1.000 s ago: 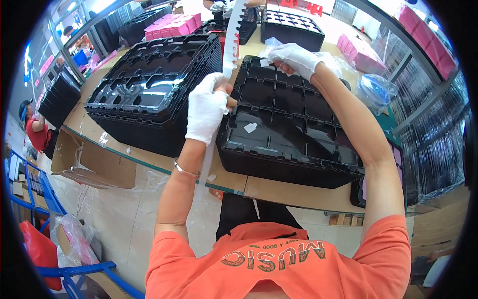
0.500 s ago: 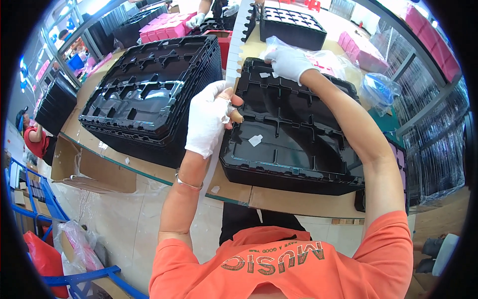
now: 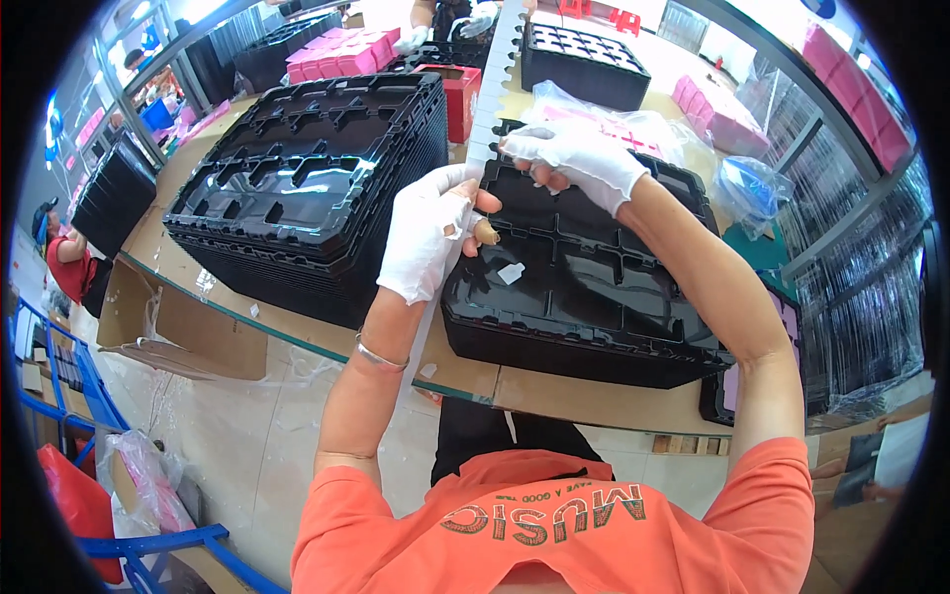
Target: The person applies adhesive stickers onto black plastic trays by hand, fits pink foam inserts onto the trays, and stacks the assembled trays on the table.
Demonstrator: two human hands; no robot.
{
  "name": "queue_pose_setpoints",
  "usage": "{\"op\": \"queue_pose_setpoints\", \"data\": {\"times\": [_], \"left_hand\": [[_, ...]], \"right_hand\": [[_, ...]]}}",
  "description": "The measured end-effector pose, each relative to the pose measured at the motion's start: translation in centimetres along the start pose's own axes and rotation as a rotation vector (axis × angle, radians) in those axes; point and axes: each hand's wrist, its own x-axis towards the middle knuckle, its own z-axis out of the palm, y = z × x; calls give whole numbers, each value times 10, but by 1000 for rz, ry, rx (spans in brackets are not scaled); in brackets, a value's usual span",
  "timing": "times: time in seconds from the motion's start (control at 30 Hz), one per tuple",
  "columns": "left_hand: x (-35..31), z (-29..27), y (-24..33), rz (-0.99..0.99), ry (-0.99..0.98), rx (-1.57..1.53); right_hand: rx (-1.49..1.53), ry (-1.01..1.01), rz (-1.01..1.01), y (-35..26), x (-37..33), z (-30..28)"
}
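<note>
A long white strip (image 3: 503, 69) with a notched edge runs between two stacks of black plastic trays. My left hand (image 3: 427, 236), in a white glove with bare fingertips, is closed on this strip. My right hand (image 3: 579, 163), gloved likewise, has its fingers pinched together beside the strip's right edge; whatever they hold is too small to make out. Beneath it lies the right tray stack (image 3: 584, 287), glossy and divided into compartments. One small white label (image 3: 511, 273) rests on its top tray. The taller left tray stack (image 3: 297, 198) stands beside my left hand.
Pink trays (image 3: 341, 51), a red box (image 3: 461, 99) and another black stack (image 3: 584, 71) stand farther back. Clear plastic bags (image 3: 752, 188) lie at right beside a metal frame. Across the table another person's gloved hands (image 3: 411, 40) show. An opened carton (image 3: 183, 322) is at lower left.
My right hand has moved left and slightly nearer, from the far part of the right stack's top tray to the strip's edge. My left hand stays at the strip, shifted slightly right.
</note>
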Motion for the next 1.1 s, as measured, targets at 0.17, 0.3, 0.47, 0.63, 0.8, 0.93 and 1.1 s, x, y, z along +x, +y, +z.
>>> {"op": "queue_pose_setpoints", "data": {"times": [0.17,0.3,0.47,0.63,0.8,0.93,1.1], "left_hand": [[-3,10,2,31,-20,27],[-2,11,-10,304,60,408],[16,-1,-24,807,249,985],[6,1,-7,454,109,561],[-4,6,4,265,105,406],[-3,2,2,257,99,407],[-3,10,-1,185,92,389]], "right_hand": [[137,46,44,-3,0,7],[269,-25,157,-10,-3,4],[359,-93,235,-9,-1,-1],[90,110,140,-7,-29,-57],[-299,287,223,45,-61,-173],[-306,323,368,96,-66,-217],[-545,410,430,133,-52,-218]]}}
